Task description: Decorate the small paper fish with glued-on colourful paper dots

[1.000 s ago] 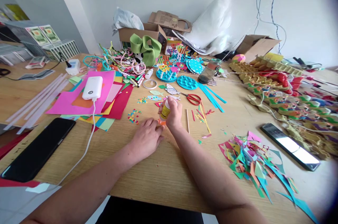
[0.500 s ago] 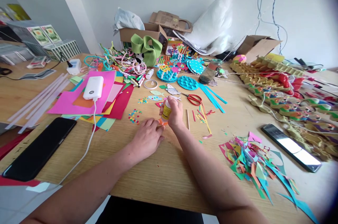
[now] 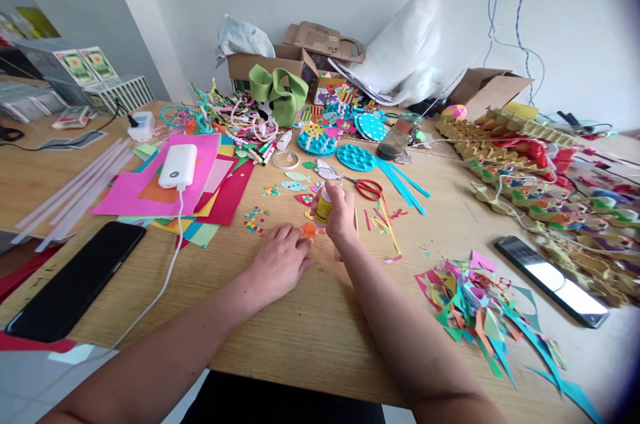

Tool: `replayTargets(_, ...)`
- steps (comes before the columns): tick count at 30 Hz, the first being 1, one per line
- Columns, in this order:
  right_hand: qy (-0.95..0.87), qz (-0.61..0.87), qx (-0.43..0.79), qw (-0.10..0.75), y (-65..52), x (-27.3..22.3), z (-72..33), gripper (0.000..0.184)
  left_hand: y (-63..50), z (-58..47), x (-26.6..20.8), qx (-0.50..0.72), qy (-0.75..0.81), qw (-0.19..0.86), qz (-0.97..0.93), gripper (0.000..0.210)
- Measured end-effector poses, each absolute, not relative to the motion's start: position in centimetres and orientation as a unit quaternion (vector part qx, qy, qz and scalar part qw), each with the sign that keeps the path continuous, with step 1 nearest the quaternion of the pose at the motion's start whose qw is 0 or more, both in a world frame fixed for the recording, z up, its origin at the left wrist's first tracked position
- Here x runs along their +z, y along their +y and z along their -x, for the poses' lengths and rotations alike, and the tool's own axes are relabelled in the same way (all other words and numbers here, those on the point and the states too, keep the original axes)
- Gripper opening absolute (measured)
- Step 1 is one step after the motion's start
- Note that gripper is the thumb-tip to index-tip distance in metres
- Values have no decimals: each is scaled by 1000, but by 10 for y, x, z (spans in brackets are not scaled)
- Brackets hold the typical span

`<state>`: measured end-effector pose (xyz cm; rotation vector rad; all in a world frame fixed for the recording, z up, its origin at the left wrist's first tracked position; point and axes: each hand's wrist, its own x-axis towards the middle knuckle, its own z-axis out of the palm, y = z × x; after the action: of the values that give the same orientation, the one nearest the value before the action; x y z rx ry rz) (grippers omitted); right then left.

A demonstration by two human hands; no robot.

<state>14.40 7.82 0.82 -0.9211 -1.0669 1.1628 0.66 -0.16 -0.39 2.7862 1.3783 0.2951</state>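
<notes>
My right hand (image 3: 344, 216) is wrapped round a small yellow-labelled glue bottle (image 3: 324, 211), tipped with its lower end at an orange paper fish (image 3: 309, 230). On the table just left of that cut-out lies my left hand (image 3: 281, 257), fingers stretched and fingertips near its edge. Whether they touch the paper I cannot tell. Beyond the bottle are finished-looking paper fish, among them a blue spotted one (image 3: 293, 186) and a red one (image 3: 304, 199). Small coloured paper dots (image 3: 255, 220) are scattered to the left.
Red-handled scissors (image 3: 369, 189) and blue paper strips (image 3: 403, 185) lie right of the fish. Coloured sheets with a white power bank (image 3: 178, 165) and a black phone (image 3: 75, 281) are at left. Paper scraps (image 3: 480, 304) and another phone (image 3: 551, 281) lie at right.
My right hand has shifted slightly to the right and toward me with the glue bottle, so more of the orange fish and the red fish shows. My left hand stays in place.
</notes>
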Motion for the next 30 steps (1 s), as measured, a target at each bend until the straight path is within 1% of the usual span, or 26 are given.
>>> replayTargets(14,-447,397,457,658,81,3,-139,40,-3,-7,-3,104,439,13,-892,28)
replayTargets(18,-442,423,444,655,82,4,-143,40,-3,-7,-3,108,440,18,-891,27)
replayTargets(23,-451,419,465,636,82,7,-144,40,-3,-6,-4,105,440,14,-892,28)
replayTargets(28,-442,410,455,656,81,7,-142,38,-3,-6,-5,103,439,13,-893,26)
replayTargets(30,-449,411,455,649,80,7,-142,39,-3,-6,-4,104,438,12,-893,26)
